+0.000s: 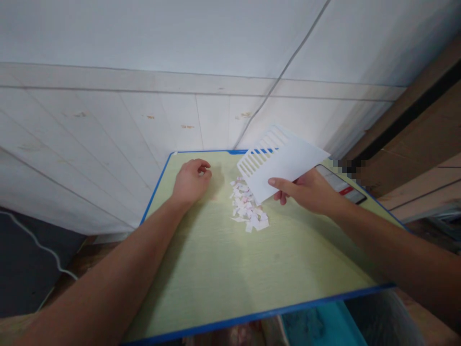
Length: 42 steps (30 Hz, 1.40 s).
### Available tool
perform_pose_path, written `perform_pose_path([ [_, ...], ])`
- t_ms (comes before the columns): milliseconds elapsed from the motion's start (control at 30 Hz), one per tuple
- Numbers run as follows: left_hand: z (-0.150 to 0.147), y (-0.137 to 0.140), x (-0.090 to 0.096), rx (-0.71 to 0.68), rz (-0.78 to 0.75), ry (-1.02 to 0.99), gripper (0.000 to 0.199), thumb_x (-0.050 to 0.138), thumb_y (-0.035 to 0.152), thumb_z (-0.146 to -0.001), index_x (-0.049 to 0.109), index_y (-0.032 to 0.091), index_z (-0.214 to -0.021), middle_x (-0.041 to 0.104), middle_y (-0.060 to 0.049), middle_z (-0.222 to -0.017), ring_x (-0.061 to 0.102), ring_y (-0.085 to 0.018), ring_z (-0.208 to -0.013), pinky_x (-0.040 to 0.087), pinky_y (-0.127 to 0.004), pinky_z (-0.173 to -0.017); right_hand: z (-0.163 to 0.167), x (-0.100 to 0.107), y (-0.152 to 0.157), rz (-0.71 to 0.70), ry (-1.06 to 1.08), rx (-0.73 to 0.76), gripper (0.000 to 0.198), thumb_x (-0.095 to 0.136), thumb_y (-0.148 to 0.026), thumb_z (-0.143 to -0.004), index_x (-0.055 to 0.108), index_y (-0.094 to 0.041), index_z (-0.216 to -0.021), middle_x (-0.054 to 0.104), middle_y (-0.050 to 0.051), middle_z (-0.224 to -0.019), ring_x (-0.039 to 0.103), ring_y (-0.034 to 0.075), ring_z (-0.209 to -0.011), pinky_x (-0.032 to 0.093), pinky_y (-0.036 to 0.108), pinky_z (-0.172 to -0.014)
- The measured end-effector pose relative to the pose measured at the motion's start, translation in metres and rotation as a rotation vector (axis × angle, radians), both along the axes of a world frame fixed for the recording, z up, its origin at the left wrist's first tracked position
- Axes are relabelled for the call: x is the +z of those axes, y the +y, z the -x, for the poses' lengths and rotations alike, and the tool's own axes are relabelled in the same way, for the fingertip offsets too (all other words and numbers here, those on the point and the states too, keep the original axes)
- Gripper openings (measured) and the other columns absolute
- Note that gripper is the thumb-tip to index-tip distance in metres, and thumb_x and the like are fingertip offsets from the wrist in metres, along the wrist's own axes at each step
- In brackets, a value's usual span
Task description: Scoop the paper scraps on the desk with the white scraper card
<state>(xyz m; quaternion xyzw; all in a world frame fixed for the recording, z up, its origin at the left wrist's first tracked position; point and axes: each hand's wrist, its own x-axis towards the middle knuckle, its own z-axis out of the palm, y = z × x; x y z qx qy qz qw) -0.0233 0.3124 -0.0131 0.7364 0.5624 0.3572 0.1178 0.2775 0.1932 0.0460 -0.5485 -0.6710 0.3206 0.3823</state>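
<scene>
**One White Slotted Sheet Is in My Right Hand, Near One Heap of Scraps**

I count two hands, one slotted sheet [288, 166], one phone [334, 180] and one heap of paper scraps [248, 207]; the scraps overlap too much for counting. All are on or above one counter [201, 283], which is pale green with blue edge.

Around it, the white wall [144, 117] stands behind, and one cable [277, 81] hangs down along it. A turquoise tub [327, 324] shows below the near edge. My right hand [311, 192] hides part of the phone, and the sheet covers some scraps from view.

The sheet is tilted, with its slots toward the far left. My right fingers are closed on its near right edge, thumb on top, others underneath. Whether its lower corner touches the scraps, I cannot tell. My left hand [189, 182] is left of the heap, apart from it, the fingers loosely curled and half open, with nothing visible in them.
</scene>
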Motion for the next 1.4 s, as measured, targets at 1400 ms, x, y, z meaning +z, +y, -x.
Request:
perform_pose_path([
  [1400,-0.008,-0.014,0.008,-0.047,-0.043,0.085,0.016,0.067,0.026,-0.093,0.077,0.024,-0.105,0.081,-0.009,-0.116,0.073,-0.031,-0.115,0.059,-0.050,-0.111,-0.018,-0.023,-0.040,-0.008,0.034,0.119,0.036,0.081,-0.045,-0.099,0.074,-0.026,-0.069,0.075,0.004,-0.066,0.074,0.024,-0.060,0.064,0.036,-0.056],
])
